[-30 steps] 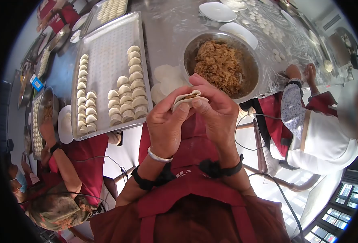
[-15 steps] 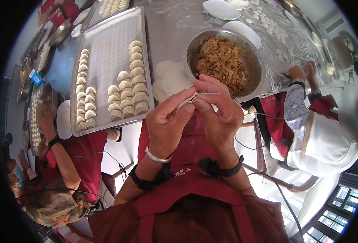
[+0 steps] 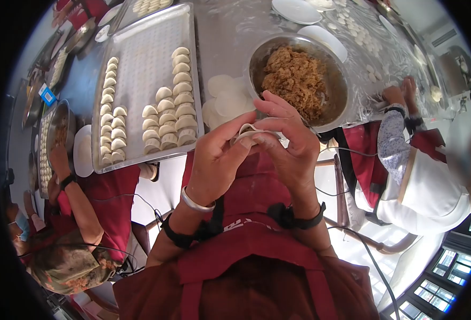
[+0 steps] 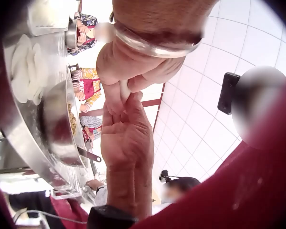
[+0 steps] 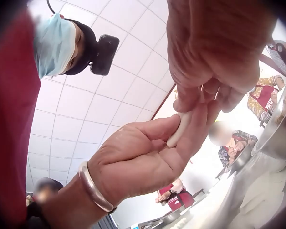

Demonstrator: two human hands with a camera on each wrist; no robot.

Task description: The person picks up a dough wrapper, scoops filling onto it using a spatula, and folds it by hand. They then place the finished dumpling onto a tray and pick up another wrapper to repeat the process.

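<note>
A folded dough wrapper (image 3: 249,132) is held between both hands in front of the red apron, near the rim of the filling bowl. My left hand (image 3: 218,154) pinches its left side with thumb and fingers. On the right side, my right hand (image 3: 289,144) pinches the edge, some of its fingers raised. The left wrist view shows a little pale dough (image 4: 125,89) between the fingertips. In the right wrist view the dough (image 5: 180,129) lies against the left hand's fingers. Fingers cover most of the wrapper, and its filling cannot be seen.
A metal bowl of brown filling (image 3: 294,80) stands beyond the hands. Round wrappers (image 3: 230,101) lie left of it. A metal tray (image 3: 145,48) holds rows of dumplings (image 3: 185,111). White plates (image 3: 297,10) sit at the back. People work at both sides.
The wrapper, which showed brown filling one second ago, is now folded over. My hands have shifted slightly along its edge. The tray and bowl sit a little higher in view.
</note>
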